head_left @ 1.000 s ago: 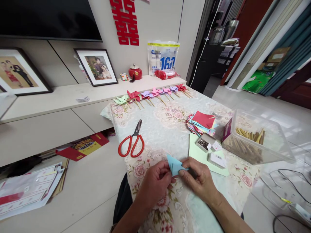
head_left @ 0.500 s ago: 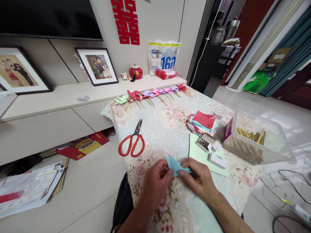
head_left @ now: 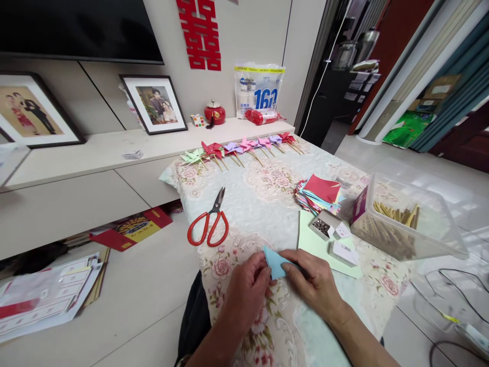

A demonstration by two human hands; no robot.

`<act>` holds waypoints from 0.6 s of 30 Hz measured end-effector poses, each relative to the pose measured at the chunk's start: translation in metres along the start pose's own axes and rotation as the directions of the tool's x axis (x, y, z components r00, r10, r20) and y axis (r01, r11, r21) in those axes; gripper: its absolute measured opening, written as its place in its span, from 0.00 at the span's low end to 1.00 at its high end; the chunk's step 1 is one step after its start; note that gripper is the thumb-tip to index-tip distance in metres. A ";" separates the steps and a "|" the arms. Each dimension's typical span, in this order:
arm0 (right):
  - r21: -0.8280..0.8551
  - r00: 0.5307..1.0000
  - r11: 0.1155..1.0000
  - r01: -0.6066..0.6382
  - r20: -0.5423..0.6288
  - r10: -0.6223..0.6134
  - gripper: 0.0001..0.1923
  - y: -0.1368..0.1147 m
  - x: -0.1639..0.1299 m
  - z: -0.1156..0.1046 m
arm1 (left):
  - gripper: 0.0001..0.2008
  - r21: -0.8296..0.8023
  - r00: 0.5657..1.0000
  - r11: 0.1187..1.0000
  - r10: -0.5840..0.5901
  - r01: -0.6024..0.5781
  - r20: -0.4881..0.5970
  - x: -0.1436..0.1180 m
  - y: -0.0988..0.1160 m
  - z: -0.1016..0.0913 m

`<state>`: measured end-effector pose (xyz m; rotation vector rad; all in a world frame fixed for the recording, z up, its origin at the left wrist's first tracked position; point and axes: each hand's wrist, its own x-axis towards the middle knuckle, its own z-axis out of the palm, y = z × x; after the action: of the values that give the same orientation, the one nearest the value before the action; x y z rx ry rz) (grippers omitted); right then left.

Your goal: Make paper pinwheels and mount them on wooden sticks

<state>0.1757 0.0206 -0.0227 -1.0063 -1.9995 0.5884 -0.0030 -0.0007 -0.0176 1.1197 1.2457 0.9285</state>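
A small piece of light blue paper (head_left: 275, 263), folded to a pointed shape, is held between both hands above the near part of the table. My left hand (head_left: 250, 283) pinches its left edge between thumb and fingers. From the other side, my right hand (head_left: 311, 278) grips the paper, with the thumb on top and the fingers behind. Red-handled scissors (head_left: 213, 219) lie to the left beyond my hands. To the right is a pale green sheet (head_left: 309, 247), bearing an opened box of small metal pins (head_left: 321, 227) and a white box (head_left: 343, 253).
Several finished paper pinwheels (head_left: 244, 146) on sticks line the table's far edge. A stack of coloured paper (head_left: 323, 187) sits at right, beside a clear plastic bin (head_left: 431, 239) with thin sticks. Beyond the table stands a white cabinet (head_left: 95, 153). Cables (head_left: 451, 275) lie on the floor at right.
The blue paper has gone from a partly spread shape to a flatter, folded triangle. My right fingers have shifted a little along its top edge. Both hands stay in nearly the same place.
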 end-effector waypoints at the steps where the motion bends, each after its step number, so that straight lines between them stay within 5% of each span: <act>1: -0.001 1.000 1.000 0.004 0.005 -0.004 0.11 0.000 0.000 0.000 | 0.13 0.030 1.000 1.000 0.000 0.000 0.004 0.000 0.001 0.000; 13: -0.066 0.998 0.996 0.061 0.006 -0.060 0.12 0.000 0.000 0.003 | 0.10 0.178 0.991 0.980 0.109 -0.093 -0.083 -0.002 -0.009 0.002; 16: -0.114 0.997 0.990 0.080 0.026 -0.077 0.12 0.002 0.000 0.006 | 0.23 0.424 0.962 0.893 0.230 -0.149 -0.145 -0.004 -0.017 -0.005; 18: -0.160 0.994 0.982 0.101 0.048 -0.095 0.12 0.003 0.000 0.009 | 0.27 0.614 0.896 0.756 0.410 -0.228 -0.173 -0.007 -0.022 -0.010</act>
<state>0.1694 0.0217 -0.0302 -0.9922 -2.1466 0.4001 -0.0147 -0.0110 -0.0376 1.7782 1.6879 1.0295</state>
